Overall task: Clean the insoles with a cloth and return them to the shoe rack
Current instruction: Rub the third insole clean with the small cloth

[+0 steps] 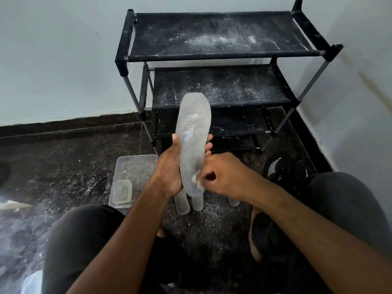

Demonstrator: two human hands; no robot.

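My left hand [169, 166] grips the insole [193, 143] mid-length, its long axis upright before the shoe rack [222, 54]; my right hand [224, 175], nearer its heel, pinches a cloth scrap [194, 178] there.

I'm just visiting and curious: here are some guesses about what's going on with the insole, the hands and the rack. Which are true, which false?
1. The left hand holds the insole upright. True.
2. The shoe rack shelves carry shoes. False: they show only white dust.
3. The right hand works at the insole's lower end. True.
4. The clear plastic container sits on the rack. False: it is on the floor.
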